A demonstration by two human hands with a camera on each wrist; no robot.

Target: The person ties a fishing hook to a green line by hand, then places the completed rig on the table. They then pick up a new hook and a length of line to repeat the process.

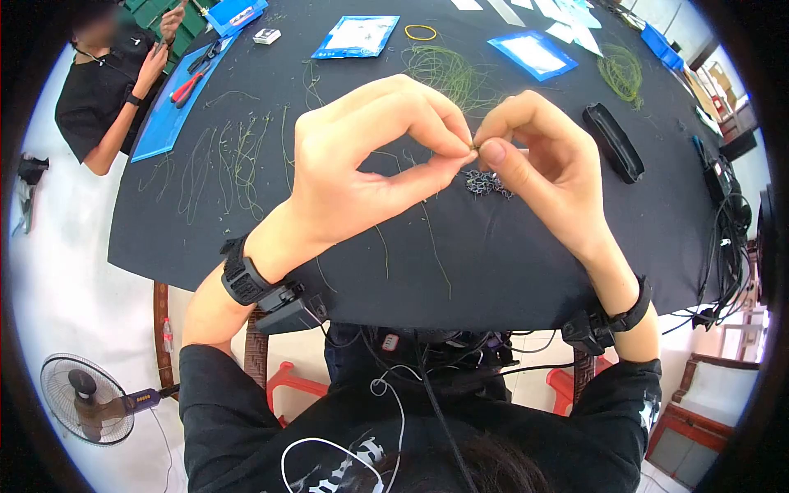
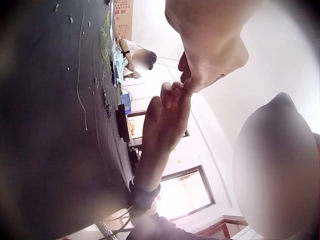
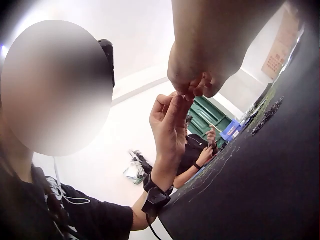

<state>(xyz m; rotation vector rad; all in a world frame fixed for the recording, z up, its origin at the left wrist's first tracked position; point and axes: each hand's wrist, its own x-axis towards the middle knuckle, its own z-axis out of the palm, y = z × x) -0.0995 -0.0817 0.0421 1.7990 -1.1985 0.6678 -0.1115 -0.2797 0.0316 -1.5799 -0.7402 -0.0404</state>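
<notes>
Over the tabletop (image 1: 526,275), left hand (image 1: 333,168) and right hand (image 1: 563,168) meet, both pinching a tiny bit (image 1: 474,149)

Fingers curled, it's right between the fingertips; only the head view picks it out, too small to ID.

Both hands (image 1: 333,160) (image 1: 569,168) aloft, fingertips (image 1: 495,153) together

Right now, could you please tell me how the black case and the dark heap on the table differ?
The case is long and slim; the heap is a short, lumpy cluster. The case looks plain black; the heap mixes dark and silvery bits. Both lie on the table.
</notes>
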